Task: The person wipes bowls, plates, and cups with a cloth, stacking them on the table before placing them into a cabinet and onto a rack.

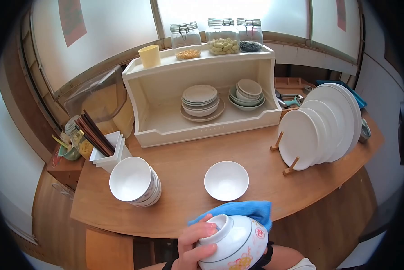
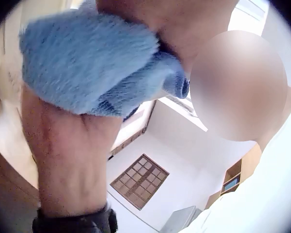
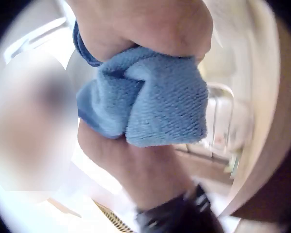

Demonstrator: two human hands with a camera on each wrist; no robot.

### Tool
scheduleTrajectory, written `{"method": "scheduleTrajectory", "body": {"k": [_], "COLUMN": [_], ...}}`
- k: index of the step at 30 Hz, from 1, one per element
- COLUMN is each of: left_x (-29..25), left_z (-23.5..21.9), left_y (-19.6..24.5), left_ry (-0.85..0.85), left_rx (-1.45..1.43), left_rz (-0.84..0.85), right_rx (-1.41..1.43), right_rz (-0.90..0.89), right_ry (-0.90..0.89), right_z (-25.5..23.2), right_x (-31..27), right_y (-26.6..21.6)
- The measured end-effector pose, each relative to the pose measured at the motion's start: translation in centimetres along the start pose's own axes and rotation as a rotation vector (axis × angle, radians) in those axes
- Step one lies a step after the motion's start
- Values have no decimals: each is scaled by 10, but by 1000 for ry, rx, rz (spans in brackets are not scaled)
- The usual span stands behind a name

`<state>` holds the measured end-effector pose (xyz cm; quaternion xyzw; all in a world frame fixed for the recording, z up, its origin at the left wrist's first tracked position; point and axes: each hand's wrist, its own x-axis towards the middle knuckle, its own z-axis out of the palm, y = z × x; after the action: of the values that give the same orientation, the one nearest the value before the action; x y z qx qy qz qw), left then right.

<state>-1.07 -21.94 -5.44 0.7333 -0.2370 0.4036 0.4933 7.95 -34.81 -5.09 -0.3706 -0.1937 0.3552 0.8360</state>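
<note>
Tilted on its side near the table's front edge is a white bowl [image 1: 244, 240] with a floral pattern and a dark line round it. My left hand [image 1: 194, 240] grips it by its foot, fingers and thumb spread over the base. A blue cloth [image 1: 249, 210] bunches up behind the bowl and shows between both hands in the wrist views. The right hand [image 3: 143, 165] holds the cloth against the bowl's far side; its fingers are hidden by cloth and bowl. A single white bowl [image 1: 226, 181] stands upright on the table just beyond.
Left stands a stack of bowls [image 1: 134, 182], with chopsticks [image 1: 95, 135] in a white holder [image 1: 112, 157] behind. White plates [image 1: 301, 139] stand in a wooden rack at right. A cream shelf [image 1: 166, 128] holds stacked dishes, with glass jars [image 1: 222, 40] and a yellow cup [image 1: 149, 56] on top.
</note>
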Motion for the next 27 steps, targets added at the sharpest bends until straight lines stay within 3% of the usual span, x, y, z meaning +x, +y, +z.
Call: {"method": "scheduleTrajectory", "body": {"k": [3,5,8,9,12,14,16,17,18,20,21,22,24,25,27], "left_x": [-8,-7,-8,-1,-9,-8,-11,-14,-15,-17,-13,-15,-28,-32,-35], "left_z": [-3,-12,-13,-3,10,7,1,-13,-12,-10,-11,-6,10,11,7], "left_y": [-3,-1,9,6,-7,-2,-10,-4,-2,3,9,6,-3,-10,-11], "left_ry": [41,-3,-57,51,166,151,143,31,36,50,63,64,277,288,256], "left_rx": [-3,110,194,116,47,70,27,49,52,91,33,30,-19,-17,-107], "left_rz": [-18,122,160,189,163,92,160,151,147,188,78,81,0,31,34], "right_rx": [80,-1274,-1289,-1107,-1081,-1061,-1045,-1445,-1444,-1123,-1127,-977,-665,-665,-649], "right_rz": [76,-705,-623,-587,-528,-472,-419,-811,-807,-586,-589,-461,-200,-199,-89], "right_ry": [-58,-200,-212,-50,-153,-219,-283,-209,-216,-107,-109,2,213,218,-36], "right_z": [-10,-31,16,29,26,20,15,9,18,44,33,8,-19,-23,-21], "right_x": [-1,2,-6,-11,-2,1,5,3,0,-7,-8,-10,-9,-11,-10], "right_y": [6,-15,-53,-48,-47,-47,-47,-37,-39,-47,-31,4,47,42,15]}}
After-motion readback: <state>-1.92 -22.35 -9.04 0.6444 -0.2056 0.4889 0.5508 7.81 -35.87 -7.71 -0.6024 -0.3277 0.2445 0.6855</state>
